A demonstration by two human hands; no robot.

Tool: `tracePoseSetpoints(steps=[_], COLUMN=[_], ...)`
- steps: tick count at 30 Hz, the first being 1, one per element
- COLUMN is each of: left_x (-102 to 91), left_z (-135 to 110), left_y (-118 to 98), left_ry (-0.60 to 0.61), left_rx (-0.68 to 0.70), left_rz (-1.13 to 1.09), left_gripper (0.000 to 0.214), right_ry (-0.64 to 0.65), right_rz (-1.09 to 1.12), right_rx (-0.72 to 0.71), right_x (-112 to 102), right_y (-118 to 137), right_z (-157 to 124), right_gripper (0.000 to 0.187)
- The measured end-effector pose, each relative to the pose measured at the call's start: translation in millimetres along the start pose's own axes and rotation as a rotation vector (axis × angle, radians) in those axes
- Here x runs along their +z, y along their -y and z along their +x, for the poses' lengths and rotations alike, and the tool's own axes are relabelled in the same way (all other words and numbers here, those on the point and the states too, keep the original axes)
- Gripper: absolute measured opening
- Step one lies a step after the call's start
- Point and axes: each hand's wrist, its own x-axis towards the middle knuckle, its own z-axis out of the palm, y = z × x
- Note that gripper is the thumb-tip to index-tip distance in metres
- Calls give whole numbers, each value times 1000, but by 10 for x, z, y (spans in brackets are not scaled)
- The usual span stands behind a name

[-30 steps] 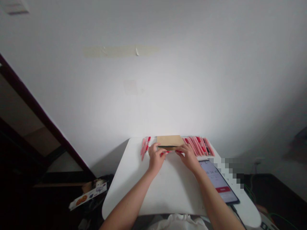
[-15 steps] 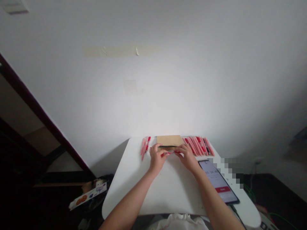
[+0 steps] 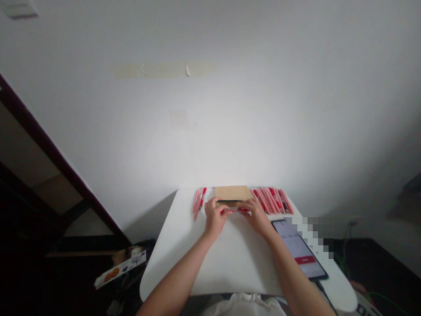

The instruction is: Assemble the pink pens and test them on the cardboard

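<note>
On a white table (image 3: pixel 230 263), my left hand (image 3: pixel 214 216) and my right hand (image 3: pixel 256 215) pinch the two ends of one red pen (image 3: pixel 234 210), held level just in front of a flat brown cardboard box (image 3: pixel 233 193). Both hands are closed on it. A few red pens (image 3: pixel 198 202) lie left of the box. A row of several red pens (image 3: pixel 272 200) lies to its right, close to my right hand.
A phone (image 3: pixel 300 249) with a lit screen lies on the table at the right, beside my right forearm. The white wall rises right behind the table. A printed carton (image 3: pixel 120 267) sits on the dark floor at the left.
Both hands have stayed at the box, shifting slightly together along the pen. The phone and pen rows have not moved.
</note>
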Motion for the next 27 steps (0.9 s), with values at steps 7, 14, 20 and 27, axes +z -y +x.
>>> tracePoseSetpoints(steps=[7, 14, 20, 27], left_x=[-7, 10, 1, 4], left_z=[4, -3, 2, -2], left_y=[28, 65, 54, 57], left_ry=[-16, -30, -32, -35], left_rx=[-13, -5, -7, -3], left_rz=[22, 48, 47, 41], left_gripper=[13, 12, 13, 11], right_ry=[-5, -38, -103, -148], right_rz=[67, 162, 275, 358], right_rx=[28, 76, 130, 258], right_x=[21, 69, 119, 121], right_y=[-42, -123, -179, -192], right_z=[0, 8, 13, 24], right_gripper=[15, 20, 22, 31])
